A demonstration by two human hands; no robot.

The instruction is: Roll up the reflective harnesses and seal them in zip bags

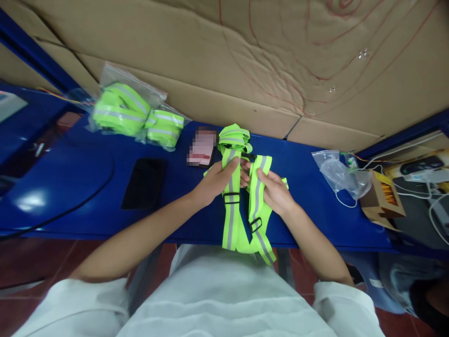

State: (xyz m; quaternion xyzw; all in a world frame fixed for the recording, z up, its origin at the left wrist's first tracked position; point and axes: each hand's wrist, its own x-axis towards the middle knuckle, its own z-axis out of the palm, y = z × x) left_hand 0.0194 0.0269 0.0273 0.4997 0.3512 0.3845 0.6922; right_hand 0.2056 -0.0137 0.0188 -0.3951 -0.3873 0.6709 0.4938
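My left grip (220,178) and right grip (278,191) each pinch green strapping (231,227); clear bags (119,75) hold green bundles (121,110); a cardboard box (374,196) contains something orange (388,193).

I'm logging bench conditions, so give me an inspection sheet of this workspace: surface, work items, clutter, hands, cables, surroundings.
Surface: blue table, glossy.
Work items: neon-yellow reflective straps with black slide buckles, draping over the near edge; a bundled strap coil behind.
Clutter: bagged straps, dark tablet or phone, lit phone, clear plastic bag, open cardboard box.
Hands: left hand and right hand each grip a strap section.
Cables: black cable at left; white cables at right.
Surroundings: cardboard panel with red lines; reddish tiled floor.
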